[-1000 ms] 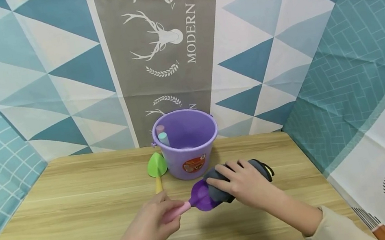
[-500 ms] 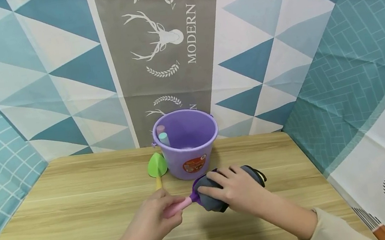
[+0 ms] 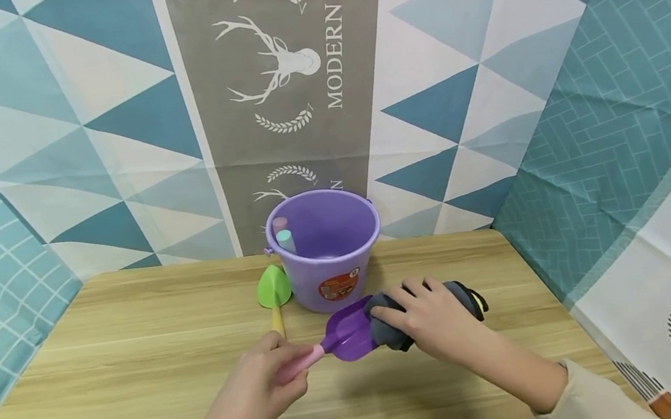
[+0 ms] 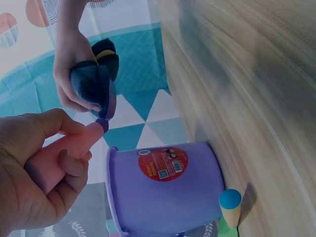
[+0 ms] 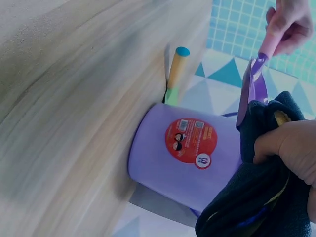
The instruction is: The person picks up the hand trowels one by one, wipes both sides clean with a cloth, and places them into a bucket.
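Observation:
My left hand (image 3: 263,384) grips the pink handle of a toy shovel (image 3: 350,333), held above the table. Its purple scoop points right, towards my right hand (image 3: 431,321). That hand holds a bunched dark grey-blue cloth (image 5: 266,197) with yellow edging, its fingers spread over the top. The cloth (image 4: 91,84) lies against the far end of the scoop and covers the tip in the head view. In the left wrist view, my left thumb and fingers curl round the handle (image 4: 64,155).
Behind the hands a purple bucket (image 3: 325,275) stands on the wooden table (image 3: 140,380), two tube-like items with pink and mint ends inside. Left of it lies a green trowel (image 3: 273,290) with a yellow handle. Patterned sheets (image 3: 441,44) hang behind and at both sides.
The cloth first slid left into the scoop, covering most of it, then moved back right to the scoop's end. The shovel shifted slightly left, and more of its scoop shows now.

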Demonstrator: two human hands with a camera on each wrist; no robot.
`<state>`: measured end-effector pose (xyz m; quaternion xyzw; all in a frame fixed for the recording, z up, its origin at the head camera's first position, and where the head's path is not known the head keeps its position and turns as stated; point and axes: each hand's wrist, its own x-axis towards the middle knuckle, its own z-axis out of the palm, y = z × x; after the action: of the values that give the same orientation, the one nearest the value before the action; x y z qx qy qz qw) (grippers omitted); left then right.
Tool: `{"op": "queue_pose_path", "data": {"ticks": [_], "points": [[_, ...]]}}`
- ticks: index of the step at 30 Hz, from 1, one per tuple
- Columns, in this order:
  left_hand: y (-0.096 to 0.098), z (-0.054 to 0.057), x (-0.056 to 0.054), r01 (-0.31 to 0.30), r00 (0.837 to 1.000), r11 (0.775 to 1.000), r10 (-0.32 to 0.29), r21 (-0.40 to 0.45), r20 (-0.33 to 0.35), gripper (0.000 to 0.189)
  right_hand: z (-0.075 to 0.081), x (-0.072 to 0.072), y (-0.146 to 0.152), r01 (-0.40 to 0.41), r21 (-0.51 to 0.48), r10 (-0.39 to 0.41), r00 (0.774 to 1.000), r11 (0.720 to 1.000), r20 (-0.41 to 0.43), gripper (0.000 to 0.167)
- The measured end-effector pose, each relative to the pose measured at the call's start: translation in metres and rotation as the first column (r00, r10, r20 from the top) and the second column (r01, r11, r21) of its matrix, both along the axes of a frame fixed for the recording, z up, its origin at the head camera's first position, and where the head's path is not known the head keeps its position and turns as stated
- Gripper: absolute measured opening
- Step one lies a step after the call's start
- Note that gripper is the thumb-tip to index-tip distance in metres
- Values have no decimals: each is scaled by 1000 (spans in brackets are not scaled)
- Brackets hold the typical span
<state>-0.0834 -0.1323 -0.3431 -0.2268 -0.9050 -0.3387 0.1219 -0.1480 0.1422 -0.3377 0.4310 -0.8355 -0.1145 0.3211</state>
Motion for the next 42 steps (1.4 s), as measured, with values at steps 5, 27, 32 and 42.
{"op": "queue_pose_path", "data": {"ticks": [5, 27, 32, 42], "points": [[2, -3, -3, -41, 999, 999, 40, -13, -7, 28, -2, -1, -2, -52, -48, 53, 999, 997, 12, 44], [7, -7, -3, -40, 994, 999, 40, 4, -103, 28, -8, 4, -3, 0, 9, 0, 1000, 1000, 7, 34], [4, -9, -3, -63, 992, 998, 63, 2, -110, 29, -7, 0, 2, 5, -35, -5, 1000, 999, 13, 42], [13, -9, -9, -76, 986, 997, 70, -33, -153, 25, -7, 15, -25, -116, -26, 115, 993, 993, -34, 36]]}}
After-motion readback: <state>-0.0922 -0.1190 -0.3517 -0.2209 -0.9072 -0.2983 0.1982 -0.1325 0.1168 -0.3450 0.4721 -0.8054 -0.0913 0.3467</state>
